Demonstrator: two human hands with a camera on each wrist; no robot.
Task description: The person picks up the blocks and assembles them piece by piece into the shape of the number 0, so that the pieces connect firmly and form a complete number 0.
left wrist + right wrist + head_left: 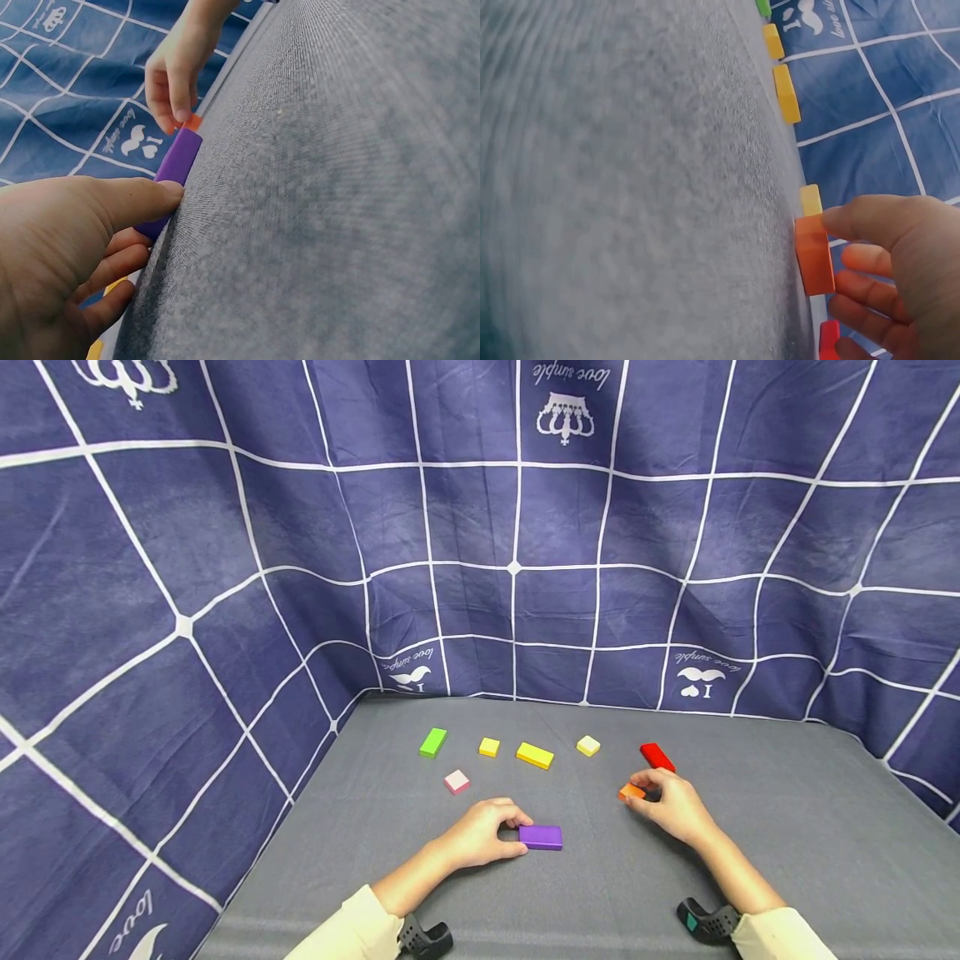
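Observation:
Left of centre, my left hand [483, 835] pinches the left end of a flat purple block [542, 837] between thumb and fingers. In the left wrist view the thumb lies along the near side of that purple block [178, 161], with the other fingertips partly hidden behind it. Over on the right, my right hand [670, 802] holds a small orange block [632, 792] by its edges, covering part of it. The right wrist view has the thumb at one end of the orange block [814, 255] and fingers at its other side. Both blocks are at the grey tabletop.
Beyond the hands lie a green block [432, 742], a small yellow block [489, 747], a longer yellow block [535, 756], a pale yellow block [588, 746] and a pink block [457, 782]. A red block [657, 757] lies just behind my right hand. A blue curtain [465, 602] borders the grey table [360, 843].

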